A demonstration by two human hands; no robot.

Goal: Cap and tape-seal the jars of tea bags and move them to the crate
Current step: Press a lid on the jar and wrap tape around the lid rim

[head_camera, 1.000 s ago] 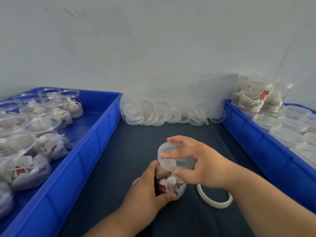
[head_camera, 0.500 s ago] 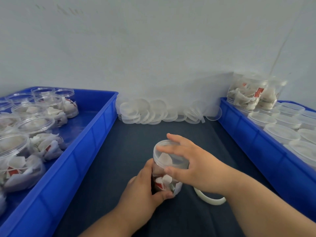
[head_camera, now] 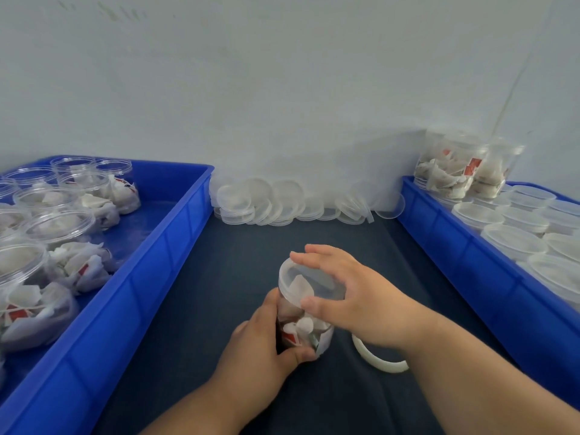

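Jar [head_camera: 298, 332] gripped by left hand [head_camera: 260, 350]; right hand [head_camera: 361, 302] clasps lid [head_camera: 298, 277] (left crate [head_camera: 150, 277], right crate [head_camera: 470, 262] well clear).

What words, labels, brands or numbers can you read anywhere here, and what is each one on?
No text can be read in this view.
Red tags in the jar that the left hand grips, under the lid the right hand holds: blurred, unreadable.
Red tags in the open jars in the left crate: also blurred.
Red tags in the stacked jars at right: too small.
Loose lids: no markings visible.
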